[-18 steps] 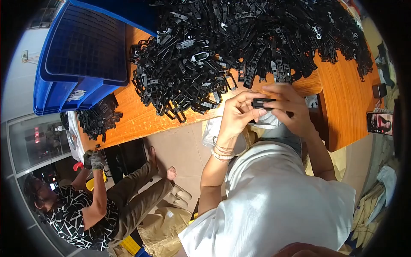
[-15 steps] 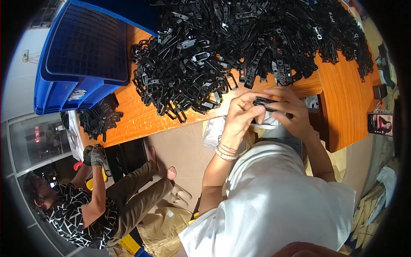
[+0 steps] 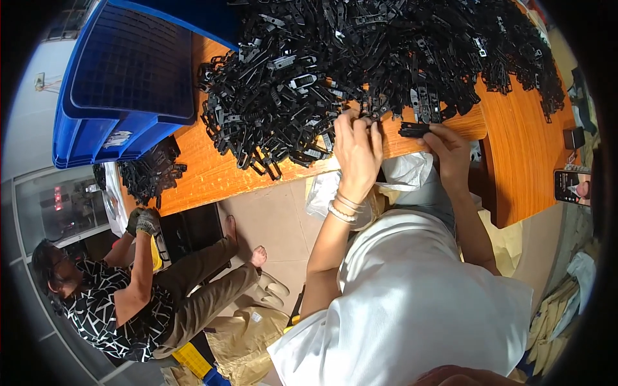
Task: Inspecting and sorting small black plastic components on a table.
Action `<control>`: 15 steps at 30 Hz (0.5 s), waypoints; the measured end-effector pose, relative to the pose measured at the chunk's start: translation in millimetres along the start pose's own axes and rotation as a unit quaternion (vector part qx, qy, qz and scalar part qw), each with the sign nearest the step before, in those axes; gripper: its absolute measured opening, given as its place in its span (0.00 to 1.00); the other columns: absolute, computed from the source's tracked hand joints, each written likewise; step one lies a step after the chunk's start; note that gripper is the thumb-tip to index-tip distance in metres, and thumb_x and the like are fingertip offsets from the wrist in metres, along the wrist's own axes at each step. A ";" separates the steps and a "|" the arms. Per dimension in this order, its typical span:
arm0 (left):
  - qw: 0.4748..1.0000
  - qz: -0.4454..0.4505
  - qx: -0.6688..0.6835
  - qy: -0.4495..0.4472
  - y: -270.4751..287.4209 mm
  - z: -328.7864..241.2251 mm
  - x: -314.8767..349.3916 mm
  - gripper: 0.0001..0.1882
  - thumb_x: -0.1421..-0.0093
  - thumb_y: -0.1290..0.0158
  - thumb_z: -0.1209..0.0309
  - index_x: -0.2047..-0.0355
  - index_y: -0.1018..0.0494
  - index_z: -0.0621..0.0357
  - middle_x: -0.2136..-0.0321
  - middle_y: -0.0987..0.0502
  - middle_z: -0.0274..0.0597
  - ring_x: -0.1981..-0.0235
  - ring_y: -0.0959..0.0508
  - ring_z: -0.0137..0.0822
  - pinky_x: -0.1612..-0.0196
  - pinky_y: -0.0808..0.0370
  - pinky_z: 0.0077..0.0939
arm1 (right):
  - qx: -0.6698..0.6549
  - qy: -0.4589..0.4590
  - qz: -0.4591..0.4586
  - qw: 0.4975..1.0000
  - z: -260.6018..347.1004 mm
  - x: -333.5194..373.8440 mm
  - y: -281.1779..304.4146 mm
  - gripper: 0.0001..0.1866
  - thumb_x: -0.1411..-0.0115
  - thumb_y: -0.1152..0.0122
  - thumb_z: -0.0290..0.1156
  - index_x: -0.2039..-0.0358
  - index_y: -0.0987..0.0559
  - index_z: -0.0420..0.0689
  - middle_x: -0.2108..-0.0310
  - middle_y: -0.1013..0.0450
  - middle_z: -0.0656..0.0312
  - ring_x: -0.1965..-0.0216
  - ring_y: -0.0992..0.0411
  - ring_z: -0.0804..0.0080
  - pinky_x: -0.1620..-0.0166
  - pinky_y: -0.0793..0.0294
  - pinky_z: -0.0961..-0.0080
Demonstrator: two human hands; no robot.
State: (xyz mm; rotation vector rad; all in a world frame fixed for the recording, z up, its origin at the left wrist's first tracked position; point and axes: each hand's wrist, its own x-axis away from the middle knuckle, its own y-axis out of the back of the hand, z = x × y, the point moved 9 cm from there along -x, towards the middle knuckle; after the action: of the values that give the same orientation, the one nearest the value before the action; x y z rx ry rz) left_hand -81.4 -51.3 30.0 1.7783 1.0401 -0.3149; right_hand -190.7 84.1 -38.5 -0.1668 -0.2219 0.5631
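Note:
My right hand (image 3: 449, 154) pinches a short, dark black plastic piece (image 3: 414, 130) between thumb and fingers, above the front edge of the table. To its left, my left hand (image 3: 358, 151) reaches to the near edge of a large heap of slim black plastic parts (image 3: 277, 96). Its fingers curl down among the parts there, and their tips are partly hidden, so what they grip is unclear. Many parts in the heap look like long narrow clips or frames, some with grey or silver bits.
The heap covers much of the orange wooden table (image 3: 524, 151). Blue plastic crates (image 3: 129, 83) stand at the left, beside a smaller black pile (image 3: 151, 174). A gloved co-worker (image 3: 122, 302) sits at lower left. A phone (image 3: 571, 187) stands at the right; a white plastic bag (image 3: 409, 170) hangs below the edge.
My hands were together over the table edge with a black piece between them. They have parted: the left went forward to the heap, while the right keeps a black piece.

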 end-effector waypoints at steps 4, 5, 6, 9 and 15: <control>0.841 0.058 0.408 0.350 -32.2 41.7 31.0 0.08 0.47 0.50 0.73 0.74 0.33 0.68 0.82 0.29 0.37 0.86 0.33 0.22 0.83 0.36 0.13 | -0.014 0.014 0.050 0.999 -2.4 -9.5 -13.1 0.06 0.49 0.47 0.21 0.69 0.27 0.33 0.76 0.29 0.60 0.76 0.32 0.82 0.72 0.34 0.88; 0.841 0.058 0.407 0.351 -29.0 41.0 29.8 0.08 0.47 0.50 0.73 0.74 0.33 0.68 0.82 0.29 0.37 0.86 0.33 0.22 0.83 0.36 0.13 | 0.002 0.039 0.080 0.996 0.3 -9.5 -18.4 0.06 0.49 0.46 0.21 0.70 0.27 0.33 0.75 0.29 0.61 0.76 0.31 0.81 0.71 0.33 0.88; 0.781 0.119 0.463 0.402 -36.4 37.5 33.4 0.08 0.46 0.51 0.73 0.75 0.33 0.68 0.81 0.29 0.38 0.86 0.32 0.22 0.83 0.36 0.12 | 0.002 0.037 0.080 0.996 0.6 -9.0 -18.9 0.06 0.49 0.46 0.21 0.70 0.27 0.33 0.75 0.29 0.61 0.76 0.31 0.81 0.71 0.33 0.88; 0.709 0.193 0.511 0.445 -42.7 33.5 41.9 0.11 0.44 0.53 0.70 0.76 0.31 0.68 0.81 0.28 0.37 0.87 0.33 0.20 0.85 0.38 0.12 | 0.060 0.042 0.080 0.994 5.2 -5.1 -24.2 0.05 0.50 0.46 0.20 0.71 0.26 0.34 0.75 0.30 0.61 0.75 0.30 0.80 0.71 0.32 0.88; 0.695 0.204 0.517 0.457 -43.5 29.6 45.8 0.11 0.44 0.52 0.68 0.74 0.28 0.64 0.85 0.30 0.31 0.88 0.38 0.18 0.87 0.45 0.11 | 0.133 0.085 0.046 0.986 13.0 4.3 -25.3 0.04 0.52 0.44 0.19 0.73 0.26 0.34 0.76 0.31 0.63 0.76 0.32 0.82 0.72 0.34 0.88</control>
State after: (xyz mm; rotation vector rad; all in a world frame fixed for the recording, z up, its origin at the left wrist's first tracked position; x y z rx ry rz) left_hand -80.3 -48.4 -39.7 3.3287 1.1316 0.4570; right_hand -177.6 66.6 -19.8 0.0352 0.0284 0.6601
